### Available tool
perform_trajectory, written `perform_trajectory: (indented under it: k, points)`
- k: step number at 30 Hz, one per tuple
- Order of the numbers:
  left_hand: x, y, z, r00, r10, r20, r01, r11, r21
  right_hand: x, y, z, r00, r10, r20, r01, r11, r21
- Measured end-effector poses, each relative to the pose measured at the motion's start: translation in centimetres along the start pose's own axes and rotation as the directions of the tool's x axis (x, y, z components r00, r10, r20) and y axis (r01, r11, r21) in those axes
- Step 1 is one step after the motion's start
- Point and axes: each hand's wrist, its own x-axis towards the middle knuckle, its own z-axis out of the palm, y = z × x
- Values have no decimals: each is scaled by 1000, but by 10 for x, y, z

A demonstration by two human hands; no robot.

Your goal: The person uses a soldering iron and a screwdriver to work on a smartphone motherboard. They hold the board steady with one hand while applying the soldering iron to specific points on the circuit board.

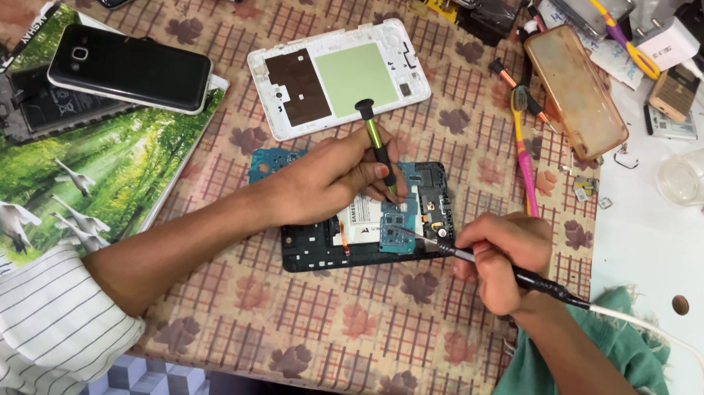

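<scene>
Got the opened tablet sitting mid-frame on the table, guts facing up. My left hand is wrapped around a little screwdriver, tip down on the board. My right hand is pinched on the soldering iron, its tip touching the board at the tablet's right side, cord trailing off to the lower right. The white back cover lies just above, and a black phone rests on a book at left.

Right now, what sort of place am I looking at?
Probably a phone repair bench: an opened tablet under both hands, its white back cover set aside, and spare phones and tools lying around.
</scene>
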Motion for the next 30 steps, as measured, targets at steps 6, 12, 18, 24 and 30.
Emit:
perform_trajectory:
  k: [6,12,18,24,30]
  points:
    - [0,1,1,1000,4,-8,-4,999,-34,3,0,-1,1000,7,-14,-7,999,32]
    - [0,-1,1,1000,17,-3,-17,999,-34,2,-2,0,999,27,19,-27,1000,12]
    - [0,1,1,1000,3,-11,-3,1000,-28,3,-2,0,999,23,22,-23,1000,-10]
    - [0,0,1,1000,10,0,-9,998,-57,2,-2,1,1000,25,4,-25,1000,-14]
    - [-1,4,-1,1000,4,19,-4,1000,-9,4,-1,-1,1000,29,10,-29,1000,7]
